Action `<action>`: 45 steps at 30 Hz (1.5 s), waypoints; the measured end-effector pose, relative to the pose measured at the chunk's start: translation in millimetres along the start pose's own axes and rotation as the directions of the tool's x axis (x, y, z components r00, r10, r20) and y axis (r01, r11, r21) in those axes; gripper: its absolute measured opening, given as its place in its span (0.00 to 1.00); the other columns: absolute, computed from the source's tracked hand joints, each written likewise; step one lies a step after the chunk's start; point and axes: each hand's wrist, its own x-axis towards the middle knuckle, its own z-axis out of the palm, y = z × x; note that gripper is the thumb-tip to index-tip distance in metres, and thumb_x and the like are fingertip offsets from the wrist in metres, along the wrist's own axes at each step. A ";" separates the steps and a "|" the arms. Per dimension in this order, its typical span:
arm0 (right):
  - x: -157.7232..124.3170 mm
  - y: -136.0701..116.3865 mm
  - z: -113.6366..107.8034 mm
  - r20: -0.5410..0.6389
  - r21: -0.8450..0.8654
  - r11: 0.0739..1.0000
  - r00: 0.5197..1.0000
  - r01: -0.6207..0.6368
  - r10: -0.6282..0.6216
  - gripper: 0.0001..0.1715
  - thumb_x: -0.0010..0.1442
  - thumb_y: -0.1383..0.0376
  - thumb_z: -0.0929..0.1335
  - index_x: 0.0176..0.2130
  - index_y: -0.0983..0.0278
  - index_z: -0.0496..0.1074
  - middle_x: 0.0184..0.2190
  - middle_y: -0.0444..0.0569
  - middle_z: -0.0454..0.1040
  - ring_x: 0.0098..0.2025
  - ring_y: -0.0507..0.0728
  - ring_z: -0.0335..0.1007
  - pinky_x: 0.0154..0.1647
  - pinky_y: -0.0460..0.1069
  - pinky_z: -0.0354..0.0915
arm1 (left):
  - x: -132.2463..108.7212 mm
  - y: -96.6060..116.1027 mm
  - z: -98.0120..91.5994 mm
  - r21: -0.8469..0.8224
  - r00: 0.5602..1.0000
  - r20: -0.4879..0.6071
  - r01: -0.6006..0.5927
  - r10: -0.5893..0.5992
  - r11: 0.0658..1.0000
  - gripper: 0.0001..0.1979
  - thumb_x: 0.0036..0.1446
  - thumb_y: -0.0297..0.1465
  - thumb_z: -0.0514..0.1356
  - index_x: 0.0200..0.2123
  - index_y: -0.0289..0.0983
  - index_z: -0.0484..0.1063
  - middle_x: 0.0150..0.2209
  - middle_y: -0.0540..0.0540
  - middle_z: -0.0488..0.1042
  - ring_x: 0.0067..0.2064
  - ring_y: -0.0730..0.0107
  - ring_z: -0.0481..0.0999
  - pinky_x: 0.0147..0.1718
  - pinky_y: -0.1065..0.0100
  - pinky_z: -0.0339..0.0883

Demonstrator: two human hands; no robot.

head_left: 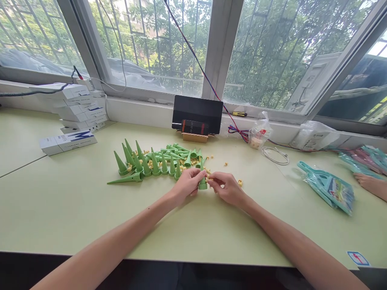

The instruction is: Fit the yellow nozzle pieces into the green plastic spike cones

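one upright green cone tapers above its collared base

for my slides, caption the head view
Left hand holding a green cone, right hand beside it, more green cones nearby.

Yellow piece seemingly in right fingers

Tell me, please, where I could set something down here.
The table is bare left of the left arm, before the white boxes; between it and the right arm; and from there to the dustpan. Green cones and yellow pieces crowd it beyond the left hand; bagged goods and another person's hand occupy the far right.
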 end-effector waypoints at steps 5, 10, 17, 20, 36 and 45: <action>-0.9 2.9 1.1 -0.002 0.003 1.000 1.000 -0.002 0.002 0.14 0.66 0.59 0.64 0.35 0.64 0.73 0.25 0.45 0.69 0.24 0.51 0.60 0.27 0.47 0.59 | -0.3 0.5 -0.5 0.003 1.000 -0.004 0.002 -0.002 1.000 0.22 0.53 0.51 0.62 0.26 0.37 0.66 0.18 0.59 0.49 0.15 0.82 0.49 0.12 0.75 0.48; 0.1 4.7 2.7 -0.026 0.002 1.000 1.000 -0.015 0.015 0.14 0.66 0.58 0.65 0.36 0.64 0.73 0.23 0.43 0.68 0.24 0.51 0.60 0.27 0.47 0.60 | -1.6 2.4 -0.1 0.034 1.000 -0.016 -0.015 0.015 0.999 0.23 0.53 0.52 0.62 0.27 0.37 0.64 0.19 0.58 0.50 0.16 0.82 0.49 0.12 0.75 0.48; 1.7 5.8 2.5 -0.037 0.011 1.000 0.999 -0.029 0.029 0.14 0.66 0.58 0.65 0.37 0.65 0.75 0.24 0.44 0.69 0.24 0.51 0.61 0.27 0.46 0.60 | -5.0 6.5 1.7 0.100 0.998 -0.009 -0.065 0.066 0.993 0.22 0.54 0.50 0.62 0.29 0.36 0.66 0.25 0.55 0.60 0.20 0.83 0.52 0.15 0.76 0.48; 1.1 6.7 2.2 -0.037 0.018 1.000 0.999 -0.022 0.022 0.14 0.66 0.58 0.65 0.39 0.65 0.76 0.24 0.44 0.70 0.24 0.51 0.61 0.27 0.46 0.60 | -6.7 8.5 1.9 0.123 0.996 0.010 -0.087 0.087 0.989 0.20 0.53 0.48 0.64 0.33 0.36 0.71 0.25 0.54 0.63 0.21 0.81 0.55 0.17 0.76 0.49; -0.3 8.4 2.2 -0.068 0.126 0.992 0.998 -0.007 0.016 0.10 0.65 0.58 0.67 0.39 0.63 0.71 0.28 0.45 0.72 0.25 0.51 0.67 0.28 0.47 0.66 | -1.7 3.6 -0.3 0.103 0.996 -0.020 -0.081 0.084 0.991 0.20 0.52 0.47 0.66 0.33 0.34 0.74 0.23 0.54 0.63 0.23 0.80 0.55 0.19 0.75 0.50; -0.5 10.9 2.6 -0.034 0.162 0.985 0.998 -0.054 0.060 0.09 0.63 0.59 0.68 0.35 0.63 0.69 0.24 0.42 0.69 0.23 0.51 0.67 0.27 0.47 0.64 | -1.3 3.3 -3.7 0.182 0.994 0.011 -0.105 0.105 0.978 0.19 0.54 0.46 0.64 0.31 0.34 0.73 0.23 0.53 0.61 0.23 0.79 0.54 0.19 0.75 0.48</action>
